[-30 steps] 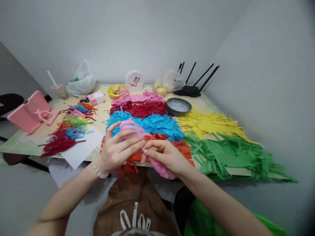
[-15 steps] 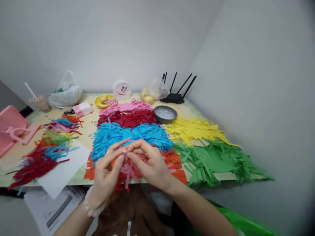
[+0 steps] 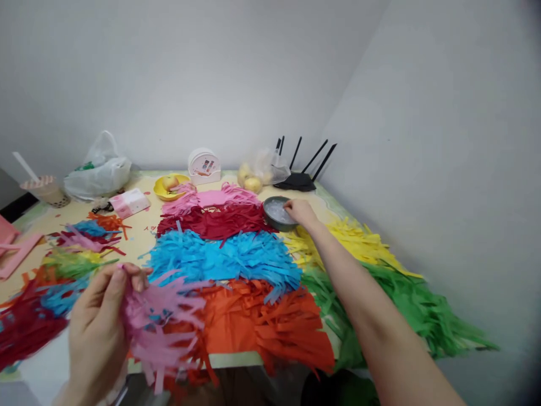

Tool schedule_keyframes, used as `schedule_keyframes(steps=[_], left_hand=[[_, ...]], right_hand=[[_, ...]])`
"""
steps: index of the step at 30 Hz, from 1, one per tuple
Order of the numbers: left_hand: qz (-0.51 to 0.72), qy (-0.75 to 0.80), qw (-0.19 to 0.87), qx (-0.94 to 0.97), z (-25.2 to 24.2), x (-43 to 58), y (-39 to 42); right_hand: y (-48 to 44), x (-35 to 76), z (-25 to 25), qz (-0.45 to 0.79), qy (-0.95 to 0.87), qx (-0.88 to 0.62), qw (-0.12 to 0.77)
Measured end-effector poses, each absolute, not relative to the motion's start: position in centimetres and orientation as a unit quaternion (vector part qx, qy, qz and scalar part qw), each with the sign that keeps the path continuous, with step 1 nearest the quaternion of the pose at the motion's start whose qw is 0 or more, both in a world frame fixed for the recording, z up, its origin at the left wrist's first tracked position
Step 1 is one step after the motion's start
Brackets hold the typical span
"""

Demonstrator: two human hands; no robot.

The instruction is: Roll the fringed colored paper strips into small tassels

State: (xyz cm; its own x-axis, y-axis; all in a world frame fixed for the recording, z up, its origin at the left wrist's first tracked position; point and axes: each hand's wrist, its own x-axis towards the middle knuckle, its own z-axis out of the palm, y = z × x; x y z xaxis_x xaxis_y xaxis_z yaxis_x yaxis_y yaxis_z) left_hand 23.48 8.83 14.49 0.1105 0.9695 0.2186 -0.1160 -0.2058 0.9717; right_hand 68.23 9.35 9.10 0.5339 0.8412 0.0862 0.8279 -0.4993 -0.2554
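My left hand (image 3: 99,324) pinches the twisted top of a pink paper tassel (image 3: 163,321) between thumb and fingers. The fringe hangs to the right, over the front of the orange fringed paper (image 3: 236,332). At the far side of the table, my right hand (image 3: 302,212) has its fingertips closed in the grey bowl (image 3: 279,226), at the small clear things (image 3: 276,210) inside. What those fingertips hold, if anything, is too small to make out.
Fringed paper lies in blue (image 3: 224,256), dark red (image 3: 215,221), pink (image 3: 213,197), yellow (image 3: 359,239) and green (image 3: 406,301). Finished-looking tassels (image 3: 91,228) lie left. Behind are a drink cup (image 3: 48,192), plastic bag (image 3: 99,175), yellow dish (image 3: 163,196) and black router (image 3: 296,181).
My hands were together at the tassel's pink top. The left has drawn away leftward with the tassel, while the right has let go and reached forward to the bowl. The view shifted slightly.
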Motion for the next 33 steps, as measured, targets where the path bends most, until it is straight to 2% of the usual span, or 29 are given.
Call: schedule_keyframes(steps=[7,12,17,23,28,33], left_hand=[[0.483,0.448,0.445,0.607,11.6,21.5,9.8],[0.477,0.456,0.428,0.618,11.9,22.0,10.1],[0.445,0.450,0.414,0.654,12.7,22.9,10.0],[0.433,0.417,0.433,0.672,12.9,23.2,9.8],[0.429,0.389,0.404,0.708,13.0,23.4,9.7],[0.436,0.336,0.384,0.741,13.6,25.2,7.5]], right_hand=[[12.0,71.9,4.3,0.066,-0.474,-0.878,-0.001],[12.6,72.5,3.9,0.083,-0.501,-0.861,-0.022],[12.6,71.8,3.6,0.086,-0.503,-0.860,-0.005],[11.3,71.5,4.7,0.072,-0.489,-0.865,0.086],[9.0,68.6,8.0,0.054,-0.491,-0.836,0.237],[4.6,57.3,10.1,0.106,-0.567,-0.717,0.392]])
